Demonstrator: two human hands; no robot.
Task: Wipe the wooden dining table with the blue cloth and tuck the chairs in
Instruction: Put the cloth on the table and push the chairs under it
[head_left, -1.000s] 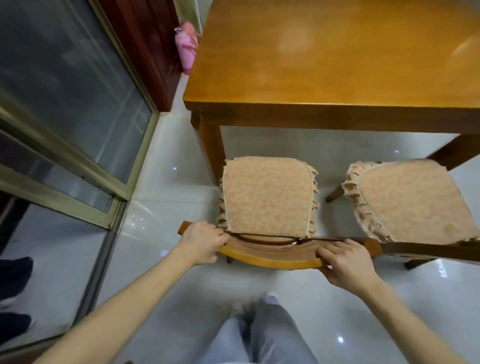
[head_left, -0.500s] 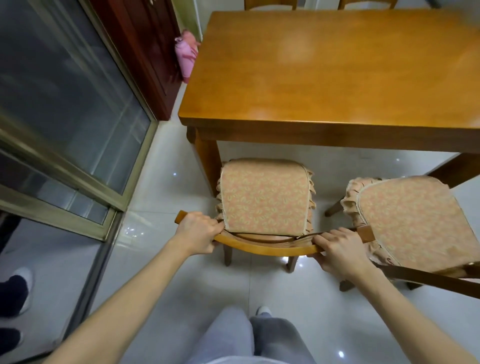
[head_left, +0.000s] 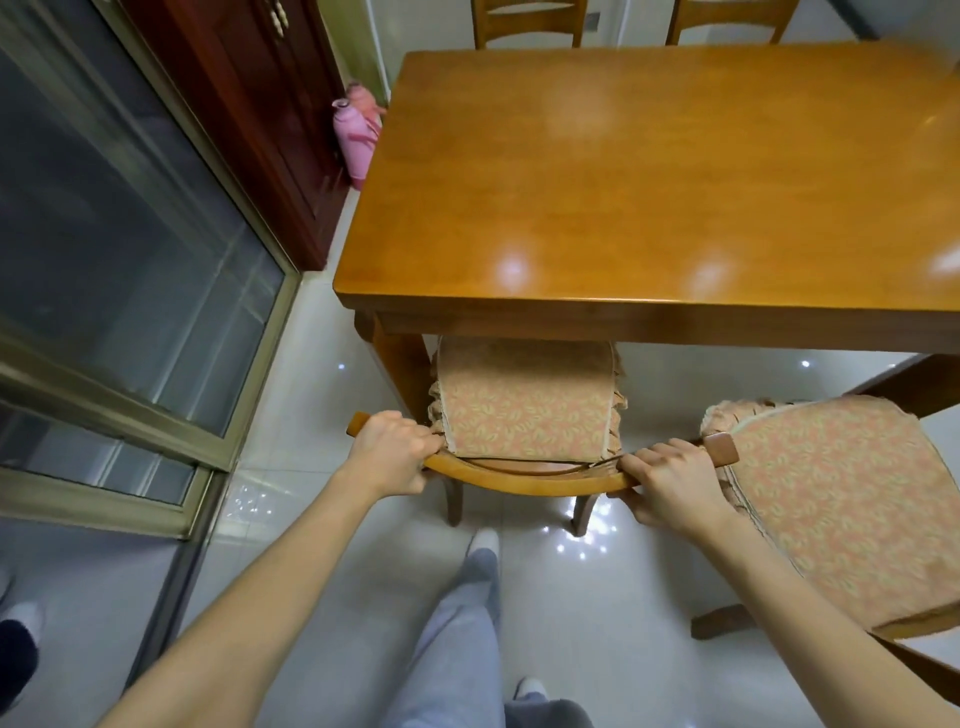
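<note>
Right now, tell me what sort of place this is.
Probably a home dining room: a wooden dining table with a cushioned chair partly under it, a dark wood cabinet beside it, and a sliding glass door over glossy floor tiles.

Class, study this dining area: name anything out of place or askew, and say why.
The right-hand chair stands pulled out and turned askew from the wooden table, unlike the left chair, which sits square and partly under it.

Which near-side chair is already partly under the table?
The left chair, gripped at its backrest by the left hand and right hand: its seat front sits under the table. The right chair stands clear of it, angled.
</note>
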